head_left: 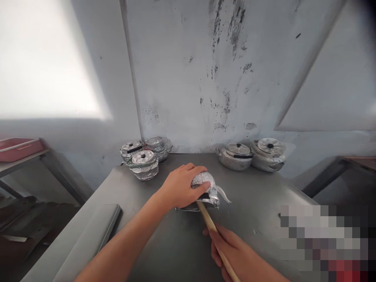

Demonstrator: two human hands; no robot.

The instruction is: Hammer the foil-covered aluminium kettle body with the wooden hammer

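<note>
Where the left hand clasps, head view: a silver, rounded, textured metal vessel with a curved metal spout, over the middle of the grey tabletop; its fingers bend over the crown, clamped on it, probably to keep it from shifting.
Right hand: fingers wrapped around a pale, straight wooden stick, seemingly for a firm hold on its length.
Stick's far end: at the vessel's dark near side, just below the left thumb; whether it goes inside or beneath cannot be told.
Vessel's stance: apparently tilted, perhaps to give the stick room.
Back-left group: three silver, lidded metal pots near the wall, likely set aside to leave working space.
Back-right pair: two squat silver pots with black lid knobs, well apart from the hands.
Left edge: a long, grey, flat box, alongside the left forearm.
</note>
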